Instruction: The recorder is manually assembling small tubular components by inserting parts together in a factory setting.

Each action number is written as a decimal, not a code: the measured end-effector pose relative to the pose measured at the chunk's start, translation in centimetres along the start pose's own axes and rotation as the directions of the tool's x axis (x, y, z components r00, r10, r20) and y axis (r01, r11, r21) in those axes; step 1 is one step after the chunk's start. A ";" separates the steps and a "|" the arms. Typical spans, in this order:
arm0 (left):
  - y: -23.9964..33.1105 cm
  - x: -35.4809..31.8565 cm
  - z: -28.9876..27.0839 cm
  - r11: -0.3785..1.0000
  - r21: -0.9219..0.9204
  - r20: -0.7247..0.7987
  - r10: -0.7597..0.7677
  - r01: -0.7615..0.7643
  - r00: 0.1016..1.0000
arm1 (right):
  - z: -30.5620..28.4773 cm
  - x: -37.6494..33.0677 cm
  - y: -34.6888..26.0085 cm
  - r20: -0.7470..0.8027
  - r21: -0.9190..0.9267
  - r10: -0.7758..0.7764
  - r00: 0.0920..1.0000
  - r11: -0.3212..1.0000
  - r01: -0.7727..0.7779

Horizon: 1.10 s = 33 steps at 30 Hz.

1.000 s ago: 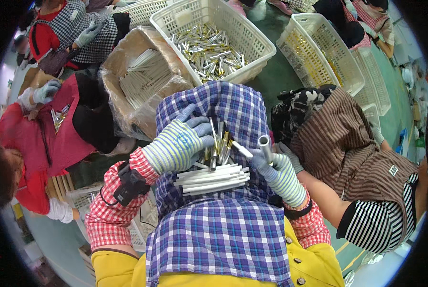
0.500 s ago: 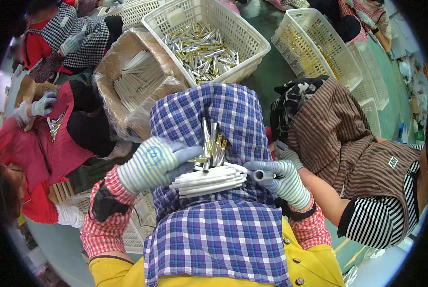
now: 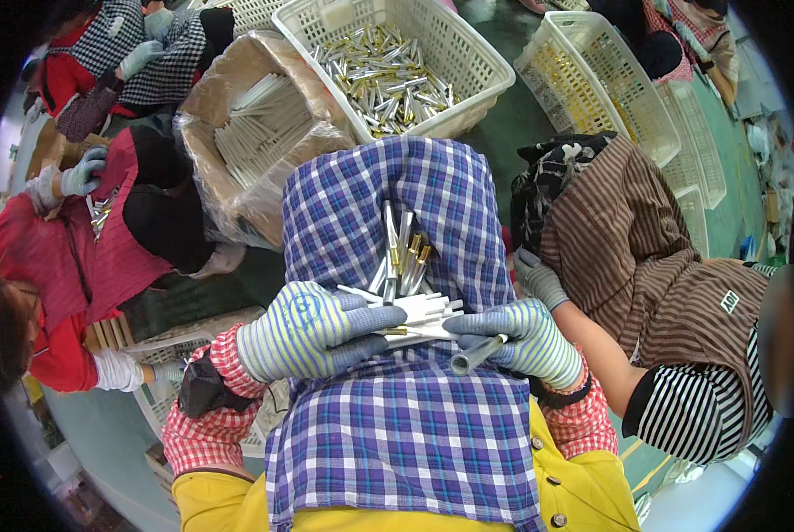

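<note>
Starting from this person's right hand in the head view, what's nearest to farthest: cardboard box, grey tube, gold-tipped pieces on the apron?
1. Grey tube, held in the right hand.
2. Gold-tipped pieces, on the checked apron, ahead and left.
3. Cardboard box, upper left.

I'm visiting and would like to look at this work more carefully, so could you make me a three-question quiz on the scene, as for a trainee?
1. Multiple choice: what does the wearer's right hand have in its grip?
A) a grey metal tube
B) a pair of scissors
C) a wooden spoon

2. True or false: the wearer's left hand and right hand are both ungloved.

3. Fill in the blank: the large white basket ahead, to the right of the cardboard box, contains a heap of ____.

Key:
1. A.
2. False; both wear striped gloves.
3. Silver-and-gold pieces.
</note>
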<state>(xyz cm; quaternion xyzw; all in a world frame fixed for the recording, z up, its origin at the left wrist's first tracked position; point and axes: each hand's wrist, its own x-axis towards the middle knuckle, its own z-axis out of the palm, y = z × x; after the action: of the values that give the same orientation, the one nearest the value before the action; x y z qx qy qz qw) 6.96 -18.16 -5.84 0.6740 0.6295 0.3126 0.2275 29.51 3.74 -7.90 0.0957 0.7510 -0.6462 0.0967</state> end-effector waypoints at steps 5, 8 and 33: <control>0.8 -0.5 1.1 0.942 -0.312 -0.013 -0.132 0.121 0.991 | 0.3 -0.2 0.2 0.031 -0.088 -0.049 0.998 0.995 0.052; 1.2 -1.1 3.0 0.846 -0.504 -0.015 -0.210 0.174 0.978 | 0.7 -0.2 0.4 0.105 -0.273 -0.052 0.993 0.959 0.079; 0.0 3.3 4.4 0.772 0.222 0.089 -0.625 0.596 0.776 | 2.3 2.0 0.0 -0.315 -0.016 0.192 0.929 0.978 -0.208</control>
<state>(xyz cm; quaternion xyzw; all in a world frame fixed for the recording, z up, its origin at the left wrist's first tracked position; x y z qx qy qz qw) 10.16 -14.52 -8.46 0.4726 0.8202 0.1089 0.3034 27.61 1.51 -8.78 0.2702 0.7588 -0.5910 0.0444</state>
